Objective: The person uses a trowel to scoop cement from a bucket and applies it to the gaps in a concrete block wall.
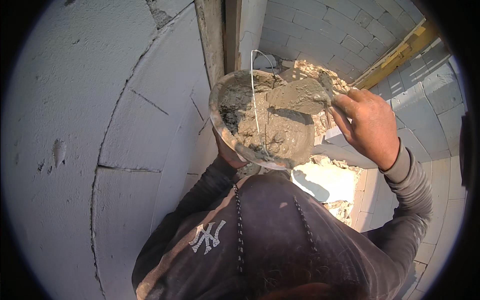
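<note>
A round bucket (222, 127) with a thin wire handle is full of wet grey mortar (265, 135). My left hand (226, 149) supports it from its lower left side, partly hidden behind it. My right hand (365, 125) is closed on the handle of a mortar-coated trowel (300, 97), whose flat blade lies over the upper right of the bucket, above the mortar. The trowel's handle is mostly hidden by my fingers.
A pale block wall (60, 150) with cracked joints stands close on my left, beside a wooden post (210, 40). More block walls (325, 25) and a yellow timber (400, 52) are beyond. Rubble (337, 210) and a sunlit pale surface (320, 180) lie below.
</note>
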A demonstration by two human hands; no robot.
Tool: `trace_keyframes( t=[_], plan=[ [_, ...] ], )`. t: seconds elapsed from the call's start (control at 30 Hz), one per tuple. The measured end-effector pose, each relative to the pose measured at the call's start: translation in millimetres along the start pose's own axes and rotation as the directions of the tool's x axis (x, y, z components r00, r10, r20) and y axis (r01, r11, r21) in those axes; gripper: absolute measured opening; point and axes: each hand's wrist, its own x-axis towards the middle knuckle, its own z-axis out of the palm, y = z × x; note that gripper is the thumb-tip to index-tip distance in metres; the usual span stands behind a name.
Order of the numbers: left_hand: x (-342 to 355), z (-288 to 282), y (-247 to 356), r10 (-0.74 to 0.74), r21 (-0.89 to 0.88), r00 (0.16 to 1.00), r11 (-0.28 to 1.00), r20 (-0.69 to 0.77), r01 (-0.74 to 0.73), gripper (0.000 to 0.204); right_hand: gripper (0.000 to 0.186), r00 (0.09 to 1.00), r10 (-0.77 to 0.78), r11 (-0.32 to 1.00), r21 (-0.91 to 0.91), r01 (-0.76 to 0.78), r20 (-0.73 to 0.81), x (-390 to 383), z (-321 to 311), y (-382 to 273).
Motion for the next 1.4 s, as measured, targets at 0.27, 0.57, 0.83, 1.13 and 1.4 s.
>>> trace_keyframes(
  t=[0.27, 0.57, 0.83, 1.13, 1.4],
  plan=[
    [6, -8, -5, -0.007, 0.196, 0.999, 0.98, -0.053, 0.017, 0.087, 0.03, 0.899, -0.046, 0.9, 0.408, -0.152, 0.436, -8, 69, -23],
    [7, -29, -6, -0.019, 0.206, 0.986, 0.977, -0.167, 0.054, 0.102, 0.029, 0.877, -0.148, 0.572, 0.763, -0.302, 0.458, 9, 54, 21],
    [-3, -66, 5, -0.07, 0.15, 0.979, 0.984, -0.192, 0.099, 0.096, 0.026, 0.783, -0.091, 0.564, 0.68, -0.469, 0.615, 39, -7, 78],
    [-3, -5, 6, 0.058, 0.189, 0.998, 0.981, -0.024, -0.052, 0.098, 0.029, 0.934, 0.134, 0.722, 0.612, -0.322, 0.332, 134, -186, 168],
    [-4, -16, 3, 0.026, 0.213, 0.999, 0.977, 0.038, -0.033, 0.093, 0.029, 0.914, 0.324, 0.725, 0.685, -0.074, -0.244, 355, -205, 147]
  ],
)
